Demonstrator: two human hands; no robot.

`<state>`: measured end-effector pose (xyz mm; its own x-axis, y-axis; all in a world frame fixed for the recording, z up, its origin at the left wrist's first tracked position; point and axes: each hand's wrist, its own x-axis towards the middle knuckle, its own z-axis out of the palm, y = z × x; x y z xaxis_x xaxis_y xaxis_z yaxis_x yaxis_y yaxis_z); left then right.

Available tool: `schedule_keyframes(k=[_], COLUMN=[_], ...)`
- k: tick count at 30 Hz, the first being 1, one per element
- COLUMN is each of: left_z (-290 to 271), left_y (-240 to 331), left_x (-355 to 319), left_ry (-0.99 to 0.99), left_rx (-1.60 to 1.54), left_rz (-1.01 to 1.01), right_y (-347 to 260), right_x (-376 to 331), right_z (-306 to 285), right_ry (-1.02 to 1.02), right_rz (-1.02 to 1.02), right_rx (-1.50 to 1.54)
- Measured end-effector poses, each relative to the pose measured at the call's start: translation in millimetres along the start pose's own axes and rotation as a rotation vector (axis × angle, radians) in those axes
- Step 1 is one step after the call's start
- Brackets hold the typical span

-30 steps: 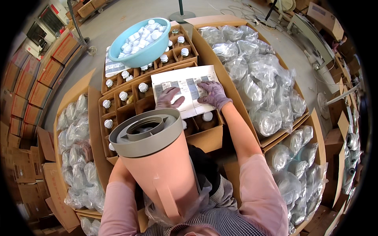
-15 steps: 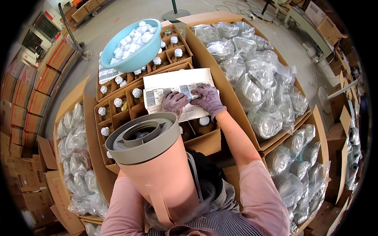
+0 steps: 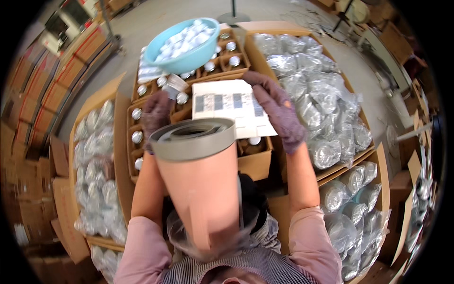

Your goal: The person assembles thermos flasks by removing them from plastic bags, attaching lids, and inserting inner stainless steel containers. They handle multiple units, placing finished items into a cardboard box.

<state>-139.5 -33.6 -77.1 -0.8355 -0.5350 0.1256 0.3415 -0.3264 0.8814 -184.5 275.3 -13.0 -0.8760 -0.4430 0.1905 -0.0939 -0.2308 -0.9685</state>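
Observation:
A white sheet bearing rows of printed labels lies over an open carton of capped brown bottles. My right hand, in a purplish work glove, is at the sheet's right edge, its fingers stretched along the upper right corner. To the left of the sheet, my gloved left hand is closed on a small printed label, which sticks up above the fingers near white bottle caps. A large pink cylinder with a grey rim stands close to the camera and hides part of the carton and the sheet's lower edge.
A light-blue basin heaped with white caps rests on the far bottle carton. Large cartons of plastic-wrapped clear items stand on the right, with another such carton on the left. Stacked brown boxes line the far left.
Both hands have moved apart from the middle of the sheet. My left hand has gone left with a label in it; my right has shifted to the sheet's right edge. The view has shifted.

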Motion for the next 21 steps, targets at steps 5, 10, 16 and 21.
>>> schedule_keyframes(k=[5,10,16,21], left_z=[-21.6,7.8,31.9,32.4], left_y=[129.4,184.3,177.9,180.5], left_x=[-79.7,-156.1,-175.5,-176.3], left_ry=[-0.166,-0.323,-0.427,-0.434], left_rx=[-0.093,0.393,0.609,0.657], left_rz=[0.170,-0.074,-0.264,-0.274], right_y=[-68.6,-64.6,-42.6,-38.7], right_x=[-20.5,-29.3,-39.5,-34.8], right_z=[85.2,106.5,96.4,90.0], right_ry=[-0.440,-0.396,-0.430,-0.561], right_rz=[-0.336,-0.122,-0.325,-0.536], right_rx=[-0.568,-0.580,-0.636,-0.625])
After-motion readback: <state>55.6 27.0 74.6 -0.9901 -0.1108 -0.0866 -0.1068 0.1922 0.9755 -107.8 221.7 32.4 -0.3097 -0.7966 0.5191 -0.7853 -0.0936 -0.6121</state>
